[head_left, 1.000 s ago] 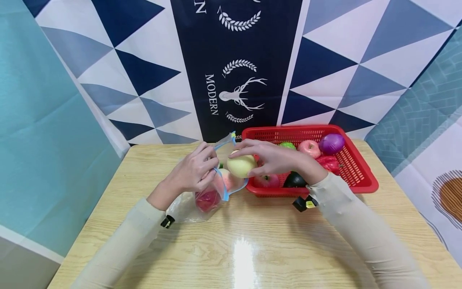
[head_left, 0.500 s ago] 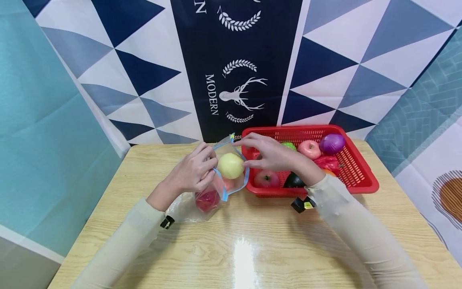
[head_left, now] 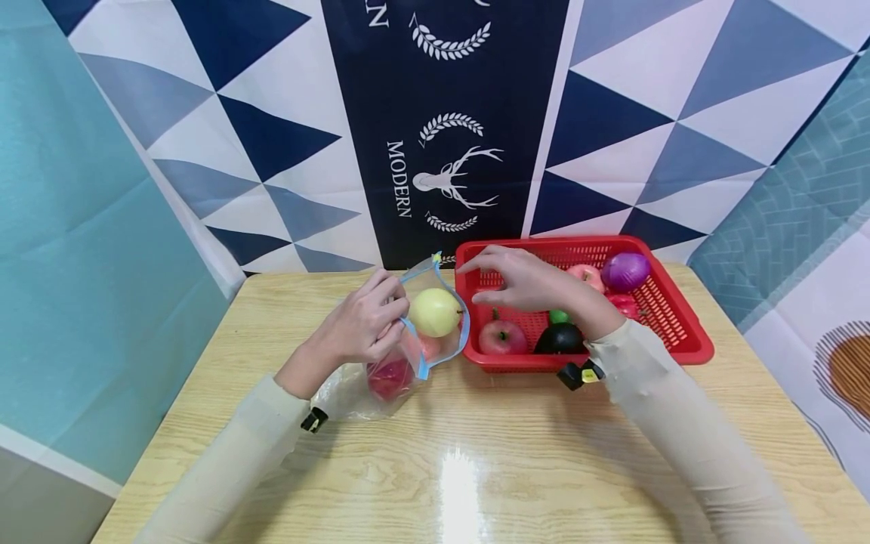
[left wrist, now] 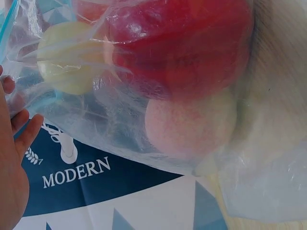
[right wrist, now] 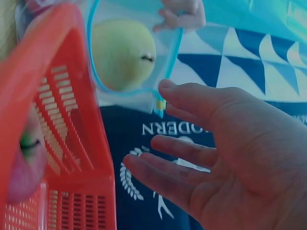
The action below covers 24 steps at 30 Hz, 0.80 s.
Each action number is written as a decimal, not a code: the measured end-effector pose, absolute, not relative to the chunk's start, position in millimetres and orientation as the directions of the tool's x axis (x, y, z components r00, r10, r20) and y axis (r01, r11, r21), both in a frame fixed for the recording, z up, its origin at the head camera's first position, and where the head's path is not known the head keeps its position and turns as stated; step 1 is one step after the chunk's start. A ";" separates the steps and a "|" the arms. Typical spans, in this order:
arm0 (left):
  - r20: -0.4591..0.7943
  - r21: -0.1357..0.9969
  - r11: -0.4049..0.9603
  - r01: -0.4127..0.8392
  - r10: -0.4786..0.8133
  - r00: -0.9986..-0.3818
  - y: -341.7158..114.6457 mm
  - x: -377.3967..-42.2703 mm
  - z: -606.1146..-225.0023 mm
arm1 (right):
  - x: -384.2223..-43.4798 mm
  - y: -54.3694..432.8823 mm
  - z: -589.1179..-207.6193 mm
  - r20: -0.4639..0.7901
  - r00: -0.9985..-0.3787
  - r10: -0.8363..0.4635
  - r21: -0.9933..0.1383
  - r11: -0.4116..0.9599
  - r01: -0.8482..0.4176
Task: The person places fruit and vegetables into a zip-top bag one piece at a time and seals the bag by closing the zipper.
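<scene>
Clear plastic forms the bag (head_left: pixel 408 346) that the left hand (head_left: pixel 370 317) grips by its blue-edged mouth, the fingers curled tightly on the near left part of the rim. Its opening gapes on the side toward the basket, just beyond those knuckles. In that mouth sits a round yellow fruit (head_left: pixel 435 312) with a short dark stem, just to the right of the left hand's fingers. A glossy red item (head_left: pixel 390 378) lies lower in the bag, below the gripping hand, and the left wrist view shows a pale pink fruit (left wrist: pixel 189 124) next to it behind the plastic.

The right hand (head_left: pixel 519 279) holds nothing; its thumb and fingers are spread well apart, near the bag's mouth but clear of the yellow fruit. In the head view it appears over the left end of the red basket (head_left: pixel 695 344). Inside the basket are a pink-red apple (head_left: pixel 503 338), a black item (head_left: pixel 560 339), a small green one (head_left: pixel 559 316) and a purple one (head_left: pixel 625 272). Basket and bag are side by side on the wooden table (head_left: pixel 381 468).
</scene>
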<state>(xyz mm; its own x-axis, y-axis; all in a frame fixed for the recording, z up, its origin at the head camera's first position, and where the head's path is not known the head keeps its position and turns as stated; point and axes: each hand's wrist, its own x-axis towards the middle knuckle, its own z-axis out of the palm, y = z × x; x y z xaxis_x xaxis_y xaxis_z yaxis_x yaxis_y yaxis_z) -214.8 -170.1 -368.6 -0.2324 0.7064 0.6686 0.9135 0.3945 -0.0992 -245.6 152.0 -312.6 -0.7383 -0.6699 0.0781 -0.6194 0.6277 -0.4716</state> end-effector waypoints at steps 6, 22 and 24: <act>0.666 -0.094 0.405 0.909 0.705 -0.245 -171.5 -213.8 -369.5 | -252.9 164.4 -314.0 0.029 -0.748 -0.663 -0.467 0.652 -0.597; 0.669 -0.041 0.410 0.911 0.688 -0.280 -172.0 -216.2 -370.4 | -263.9 167.0 -320.0 -0.504 -0.621 -0.600 -0.406 0.799 -0.443; 0.669 -0.023 0.423 0.906 0.680 -0.300 -173.0 -217.2 -371.1 | -265.8 164.9 -323.6 -0.535 -0.597 -0.597 -0.401 0.802 -0.442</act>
<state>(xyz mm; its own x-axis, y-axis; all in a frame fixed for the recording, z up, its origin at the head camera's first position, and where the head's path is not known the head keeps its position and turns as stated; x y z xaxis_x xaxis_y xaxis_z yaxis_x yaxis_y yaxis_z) -217.2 -173.0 -371.1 -0.3005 0.6802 0.6687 0.9061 0.4225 -0.0226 -265.8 164.9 -323.6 -0.5973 -0.5972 -0.5353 -0.4424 0.8021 -0.4012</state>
